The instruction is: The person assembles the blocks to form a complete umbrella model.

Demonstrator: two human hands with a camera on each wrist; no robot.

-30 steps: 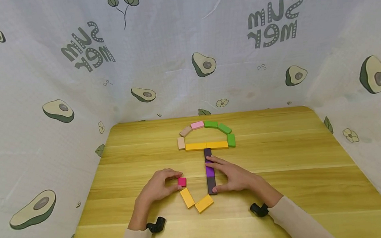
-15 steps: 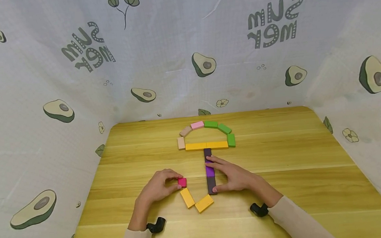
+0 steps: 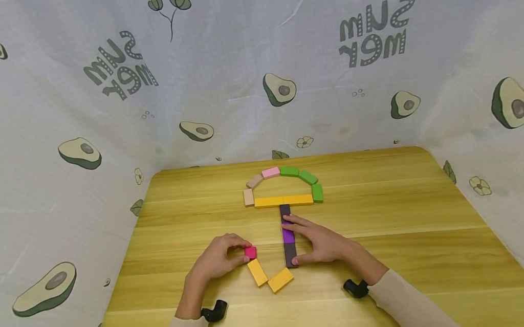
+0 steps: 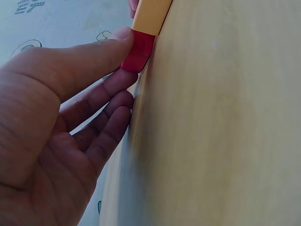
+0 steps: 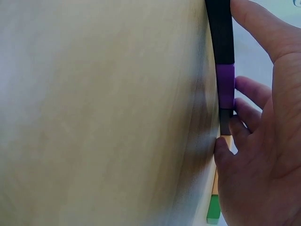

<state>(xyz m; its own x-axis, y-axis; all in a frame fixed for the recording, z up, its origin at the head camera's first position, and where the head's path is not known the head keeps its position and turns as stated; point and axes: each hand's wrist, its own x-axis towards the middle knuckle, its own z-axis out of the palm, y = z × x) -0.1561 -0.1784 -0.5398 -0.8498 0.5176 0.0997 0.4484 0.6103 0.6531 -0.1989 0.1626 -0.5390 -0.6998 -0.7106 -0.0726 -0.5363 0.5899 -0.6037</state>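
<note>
My left hand [image 3: 220, 256] pinches a small red block [image 3: 250, 252] between thumb and fingertips. In the left wrist view the red block [image 4: 138, 52] meets the end of a yellow block [image 4: 151, 18]. On the table, that yellow block [image 3: 258, 272] slants toward a second yellow block [image 3: 281, 280] at its lower end. My right hand [image 3: 321, 241] rests with spread fingers along a column made of a black block [image 3: 285, 211], a purple block [image 3: 288, 233] and another black block [image 3: 291, 255]. Its thumb touches the lower black block.
Two yellow blocks [image 3: 269, 202] lie in a row across the column's top. An arch of beige, pink [image 3: 271, 172] and green blocks [image 3: 308, 177] curves above them. A patterned cloth [image 3: 237, 83] hangs behind the wooden table [image 3: 385, 200].
The red block in my left hand has shifted slightly toward me, closer to the slanted yellow block. My right hand stays on the column.
</note>
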